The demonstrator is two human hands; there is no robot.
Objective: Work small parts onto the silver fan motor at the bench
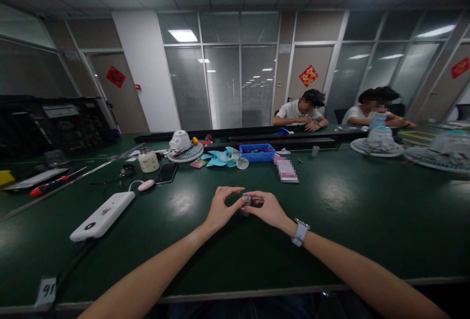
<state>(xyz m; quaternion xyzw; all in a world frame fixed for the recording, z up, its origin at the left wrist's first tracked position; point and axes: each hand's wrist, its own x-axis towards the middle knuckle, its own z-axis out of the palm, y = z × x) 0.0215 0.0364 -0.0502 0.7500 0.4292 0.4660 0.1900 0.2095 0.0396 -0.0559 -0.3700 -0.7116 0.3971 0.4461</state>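
Between my hands, just above the green table or standing on it, is a small grey cylinder, partly covered by fingers. My left hand has its thumb against the cylinder's near side, its index finger arched over the far side. From the other side, my right hand pinches it between thumb and fingertips. A watch with a pale strap is on my right wrist. What exactly the cylinder is, I cannot make out.
Beyond my hands lie light-blue fan blades, a blue tray and a white fan part. To the left are a white power strip, a phone and a jar. Two people sit across the table.
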